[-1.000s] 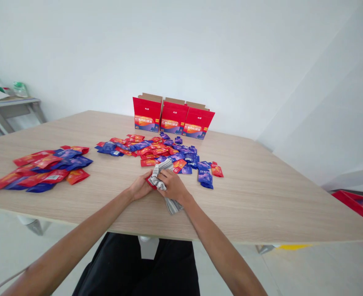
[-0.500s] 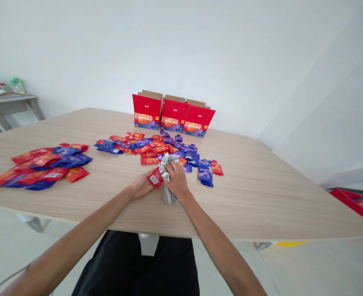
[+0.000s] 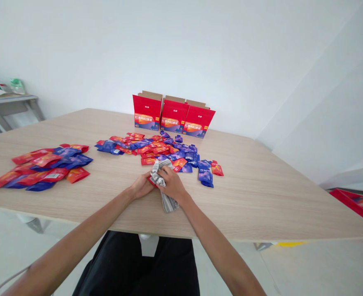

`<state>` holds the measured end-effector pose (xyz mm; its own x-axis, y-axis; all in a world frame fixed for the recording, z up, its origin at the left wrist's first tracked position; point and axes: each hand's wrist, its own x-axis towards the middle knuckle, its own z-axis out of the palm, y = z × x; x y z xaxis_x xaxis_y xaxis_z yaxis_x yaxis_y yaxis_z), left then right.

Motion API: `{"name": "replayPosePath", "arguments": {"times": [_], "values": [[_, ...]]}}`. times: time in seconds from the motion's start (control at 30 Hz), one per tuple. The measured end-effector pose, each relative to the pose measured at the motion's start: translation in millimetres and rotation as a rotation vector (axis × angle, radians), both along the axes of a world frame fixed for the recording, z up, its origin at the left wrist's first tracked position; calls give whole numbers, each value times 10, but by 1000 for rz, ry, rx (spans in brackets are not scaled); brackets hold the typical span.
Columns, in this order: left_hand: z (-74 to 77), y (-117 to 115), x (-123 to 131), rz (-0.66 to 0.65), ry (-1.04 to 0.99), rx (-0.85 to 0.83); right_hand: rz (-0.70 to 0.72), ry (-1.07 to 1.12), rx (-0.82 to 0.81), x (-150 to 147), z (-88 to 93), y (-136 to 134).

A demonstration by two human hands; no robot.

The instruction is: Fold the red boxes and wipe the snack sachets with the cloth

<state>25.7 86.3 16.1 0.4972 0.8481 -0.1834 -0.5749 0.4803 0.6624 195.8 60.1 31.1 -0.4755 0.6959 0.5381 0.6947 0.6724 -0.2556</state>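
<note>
My left hand (image 3: 142, 186) pinches a small red sachet (image 3: 152, 181), mostly hidden between my two hands, just above the wooden table (image 3: 261, 197). My right hand (image 3: 173, 183) is closed round a bunched grey striped cloth (image 3: 163, 183), whose ends show above and below my fingers, pressed against the sachet. Directly behind my hands lies a spread of red and blue sachets (image 3: 166, 152).
Three open red boxes (image 3: 173, 115) stand in a row at the table's far edge. A second heap of red and blue sachets (image 3: 42, 166) lies at the left. A grey shelf with bottles (image 3: 5, 98) is far left. A red tray (image 3: 359, 204) sits low at right.
The sachet, tipped up and showing half a second ago, is now covered by the cloth again. My right hand has shifted slightly down and left with the cloth over it.
</note>
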Motion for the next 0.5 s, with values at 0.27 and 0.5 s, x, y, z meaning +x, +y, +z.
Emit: {"name": "replayPosePath", "arguments": {"times": [0.27,0.5], "values": [[-87,48,-49,-8,4,-17,199,-66,8,-40,-27,-38],[4,6,-36,46,41,-45,157,-82,8,-79,-47,-15]]}}
